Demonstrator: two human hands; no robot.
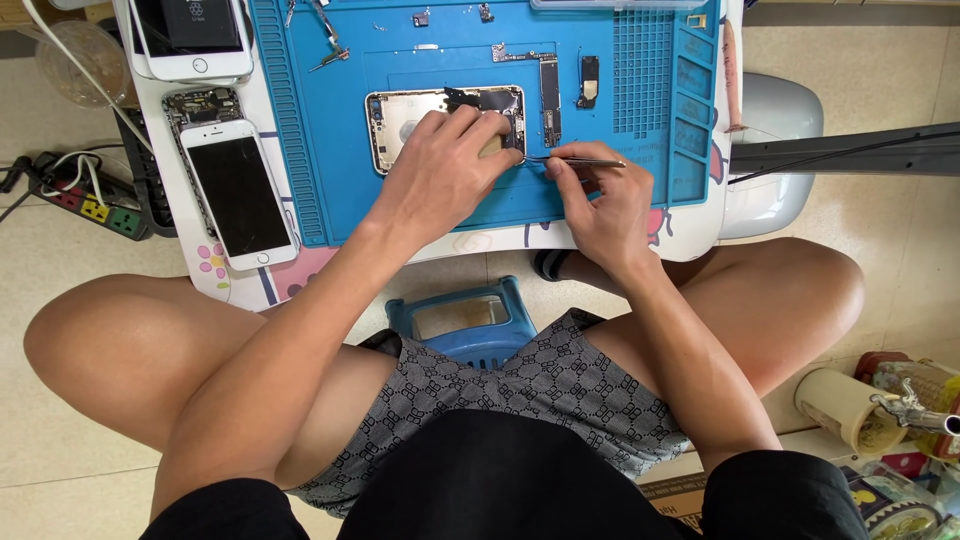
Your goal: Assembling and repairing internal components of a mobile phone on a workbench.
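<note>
Opened phone housing (425, 115) lies face-up near the middle of the blue repair mat (330, 190), gold-toned inner shell exposed, dark parts showing along its top edge. Left hand (440, 170) rests on the housing's lower right part, fingers curled and pressing down to steady it; it grips nothing else that can be made out. Right hand (600, 205) pinches metal tweezers (575, 161) between thumb and fingers, tips pointed left and meeting the housing's right edge just beside the left fingertips. Judged step: fine work with the tweezer tips at that edge, picking or seating a small part; the part itself is too small to tell. Next move calls, I judge, for a steady housing and a light, exact pinch. Logic board (549, 92) and a small dark module (588, 82) lie on the mat just right of the housing, apart from it. White smartphone (240, 195), screen dark, lies left of the mat over a second opened phone body. Power strip (95, 205) with coloured sockets sits at far left. Round patterned tins and a cream cup at lower right; labels unreadable.
</note>
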